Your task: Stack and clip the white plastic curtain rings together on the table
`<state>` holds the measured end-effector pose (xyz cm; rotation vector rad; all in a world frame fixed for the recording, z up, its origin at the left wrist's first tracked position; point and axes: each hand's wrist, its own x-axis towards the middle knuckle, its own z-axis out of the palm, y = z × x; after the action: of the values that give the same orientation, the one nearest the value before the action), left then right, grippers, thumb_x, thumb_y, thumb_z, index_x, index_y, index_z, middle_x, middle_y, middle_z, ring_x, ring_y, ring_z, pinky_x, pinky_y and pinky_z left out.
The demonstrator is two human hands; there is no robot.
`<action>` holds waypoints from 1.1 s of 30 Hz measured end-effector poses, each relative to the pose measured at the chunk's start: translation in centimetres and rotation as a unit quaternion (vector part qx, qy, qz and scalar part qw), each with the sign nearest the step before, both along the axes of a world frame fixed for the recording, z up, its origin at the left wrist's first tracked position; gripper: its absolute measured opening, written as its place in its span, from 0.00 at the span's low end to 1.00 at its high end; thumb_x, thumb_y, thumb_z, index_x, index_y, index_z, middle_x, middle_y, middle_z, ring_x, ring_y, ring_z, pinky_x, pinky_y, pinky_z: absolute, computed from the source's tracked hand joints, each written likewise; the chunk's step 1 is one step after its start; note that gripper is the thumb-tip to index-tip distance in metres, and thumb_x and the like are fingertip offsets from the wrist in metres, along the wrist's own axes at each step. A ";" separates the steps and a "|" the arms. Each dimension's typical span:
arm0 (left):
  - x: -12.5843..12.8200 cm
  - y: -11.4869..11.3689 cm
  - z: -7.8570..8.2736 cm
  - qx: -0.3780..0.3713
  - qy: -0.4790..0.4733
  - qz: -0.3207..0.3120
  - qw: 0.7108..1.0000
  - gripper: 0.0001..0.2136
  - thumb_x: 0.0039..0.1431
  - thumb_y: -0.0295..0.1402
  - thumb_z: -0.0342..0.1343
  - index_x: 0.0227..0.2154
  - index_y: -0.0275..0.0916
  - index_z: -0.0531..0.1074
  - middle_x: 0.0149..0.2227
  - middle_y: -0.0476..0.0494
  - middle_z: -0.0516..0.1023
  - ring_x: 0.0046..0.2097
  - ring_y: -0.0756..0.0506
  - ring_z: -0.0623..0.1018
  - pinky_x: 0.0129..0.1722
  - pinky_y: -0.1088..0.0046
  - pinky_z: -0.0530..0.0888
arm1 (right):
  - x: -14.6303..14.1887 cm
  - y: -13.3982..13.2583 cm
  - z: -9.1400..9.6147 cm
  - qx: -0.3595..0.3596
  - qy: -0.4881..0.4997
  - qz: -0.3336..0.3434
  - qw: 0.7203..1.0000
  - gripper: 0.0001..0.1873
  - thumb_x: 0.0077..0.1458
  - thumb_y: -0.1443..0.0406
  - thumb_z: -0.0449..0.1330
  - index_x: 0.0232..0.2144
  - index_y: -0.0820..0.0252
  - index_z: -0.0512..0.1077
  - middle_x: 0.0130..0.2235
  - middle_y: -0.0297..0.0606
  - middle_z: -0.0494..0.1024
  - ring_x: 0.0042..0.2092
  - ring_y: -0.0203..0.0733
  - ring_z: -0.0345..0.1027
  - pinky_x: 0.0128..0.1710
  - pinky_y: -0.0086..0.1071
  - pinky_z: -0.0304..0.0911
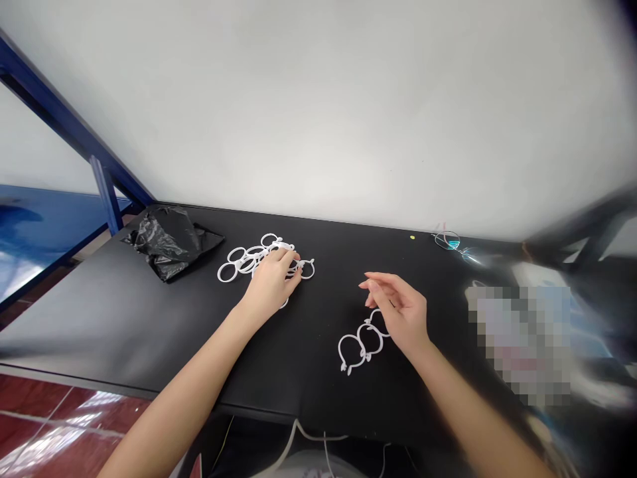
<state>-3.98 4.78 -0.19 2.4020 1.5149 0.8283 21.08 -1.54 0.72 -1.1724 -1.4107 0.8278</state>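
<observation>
My left hand [273, 279] reaches into a loose pile of white plastic rings [246, 259] on the black tabletop. Its thumb and fingers close around the clasp end of a white ring [308, 269] at the pile's right side; the palm hides several others. My right hand [401, 307] hovers further right with loosely bent fingers and nothing visible in them. Under and beside it lies a short row of white rings with open clasps, touching or overlapping; the nearest open ring [351, 350] is at the row's left end, while the far one is partly covered by the hand.
A crumpled black plastic bag [172, 245] lies left of the pile. Eyeglasses [448, 240] and a small yellow bit [412, 237] lie near the wall. At right is a blurred, pixelated item [522, 345]. The black tabletop [124, 318] meets a blue metal frame [70, 126].
</observation>
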 end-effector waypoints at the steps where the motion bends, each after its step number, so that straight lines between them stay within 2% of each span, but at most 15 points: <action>1: 0.0 0.0 0.0 0.005 0.005 0.001 1.000 0.04 0.62 0.29 0.53 0.39 0.37 0.70 0.41 0.40 0.76 0.43 0.40 0.77 0.44 0.62 0.73 | 0.5 0.2 0.3 -0.026 -0.019 0.030 0.999 0.09 0.59 0.60 0.62 0.41 0.57 0.77 0.33 0.37 0.80 0.26 0.34 0.70 0.29 0.31 0.70; 4: -0.1 0.0 0.2 0.031 0.003 0.006 0.999 0.04 0.62 0.29 0.54 0.39 0.38 0.70 0.41 0.41 0.77 0.44 0.40 0.76 0.45 0.60 0.73 | 1.9 0.7 1.3 -0.113 -0.089 0.131 0.981 0.13 0.52 0.58 0.67 0.39 0.57 0.78 0.36 0.39 0.81 0.26 0.33 0.68 0.25 0.29 0.66; 8: -0.2 0.0 0.4 0.042 -0.013 0.009 0.999 0.04 0.61 0.29 0.56 0.39 0.39 0.71 0.41 0.42 0.78 0.45 0.40 0.77 0.46 0.60 0.72 | 2.7 0.9 1.9 -0.214 -0.160 0.229 0.936 0.17 0.46 0.58 0.70 0.39 0.58 0.78 0.40 0.40 0.81 0.24 0.30 0.66 0.22 0.26 0.60; 11: 0.1 -0.1 0.4 0.056 -0.034 0.000 0.998 0.03 0.62 0.29 0.55 0.38 0.39 0.71 0.40 0.43 0.78 0.44 0.41 0.76 0.47 0.60 0.71 | 2.4 0.6 1.7 -0.262 -0.182 0.262 0.911 0.19 0.45 0.60 0.71 0.41 0.58 0.77 0.40 0.39 0.81 0.22 0.27 0.62 0.23 0.26 0.59; 14: 0.8 -0.5 0.5 0.070 -0.057 -0.030 0.996 0.03 0.63 0.29 0.53 0.38 0.38 0.71 0.39 0.43 0.78 0.43 0.42 0.75 0.46 0.61 0.71 | 1.8 0.4 1.4 -0.259 -0.209 0.274 0.902 0.18 0.45 0.63 0.70 0.40 0.59 0.77 0.39 0.38 0.80 0.21 0.26 0.59 0.23 0.26 0.57; 19: 2.6 -1.8 0.7 0.065 -0.061 -0.134 0.987 0.05 0.65 0.28 0.50 0.36 0.38 0.71 0.37 0.44 0.77 0.41 0.44 0.73 0.48 0.62 0.69 | 0.5 0.2 1.2 -0.159 -0.280 0.265 0.909 0.03 0.50 0.66 0.65 0.30 0.60 0.77 0.30 0.34 0.77 0.23 0.29 0.58 0.25 0.27 0.55; 21: 3.2 -2.6 0.7 0.051 -0.065 -0.179 0.980 0.06 0.66 0.29 0.49 0.36 0.38 0.71 0.37 0.44 0.77 0.41 0.45 0.73 0.48 0.62 0.69 | 0.3 0.3 1.0 -0.136 -0.289 0.245 0.915 0.04 0.53 0.67 0.63 0.27 0.60 0.76 0.28 0.33 0.76 0.23 0.29 0.58 0.26 0.28 0.55; 23: 3.6 -3.3 0.5 0.030 -0.082 -0.218 0.972 0.08 0.69 0.32 0.46 0.41 0.37 0.70 0.38 0.42 0.77 0.42 0.44 0.73 0.48 0.62 0.70 | 0.3 0.4 0.7 -0.142 -0.276 0.214 0.926 0.06 0.55 0.66 0.62 0.26 0.60 0.75 0.26 0.32 0.74 0.22 0.29 0.57 0.24 0.28 0.54; 26: 3.9 -3.9 0.2 0.006 -0.132 -0.262 0.956 0.19 0.70 0.45 0.41 0.51 0.36 0.65 0.43 0.37 0.75 0.45 0.42 0.74 0.49 0.60 0.71 | 0.3 0.5 0.5 -0.181 -0.220 0.159 0.945 0.09 0.56 0.61 0.61 0.27 0.61 0.74 0.23 0.32 0.73 0.20 0.29 0.55 0.21 0.27 0.52; 29: 4.1 -4.2 0.0 -0.013 -0.149 -0.276 0.949 0.30 0.62 0.55 0.48 0.56 0.36 0.60 0.51 0.32 0.72 0.51 0.38 0.73 0.51 0.58 0.73 | -0.1 0.5 0.4 -0.208 -0.125 0.109 0.964 0.13 0.54 0.56 0.63 0.29 0.62 0.73 0.25 0.35 0.75 0.19 0.30 0.59 0.17 0.26 0.52; 31: 4.3 -4.3 -0.1 -0.034 -0.138 -0.274 0.951 0.29 0.62 0.51 0.53 0.58 0.37 0.58 0.54 0.32 0.69 0.54 0.38 0.72 0.52 0.59 0.73 | -0.6 0.4 0.3 -0.217 -0.064 0.091 0.970 0.16 0.53 0.54 0.64 0.30 0.62 0.72 0.27 0.36 0.76 0.18 0.29 0.59 0.15 0.25 0.52; 33: 4.5 -4.4 -0.1 -0.055 -0.135 -0.269 0.952 0.23 0.66 0.43 0.51 0.59 0.39 0.57 0.54 0.34 0.70 0.53 0.41 0.73 0.53 0.61 0.73 | -1.1 0.3 0.1 -0.218 -0.023 0.089 0.972 0.17 0.52 0.53 0.65 0.30 0.61 0.72 0.27 0.36 0.77 0.16 0.28 0.58 0.13 0.24 0.51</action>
<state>0.56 0.41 -0.31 2.3230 0.7281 0.8640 19.96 -1.24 0.85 -1.4127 -1.4279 1.2923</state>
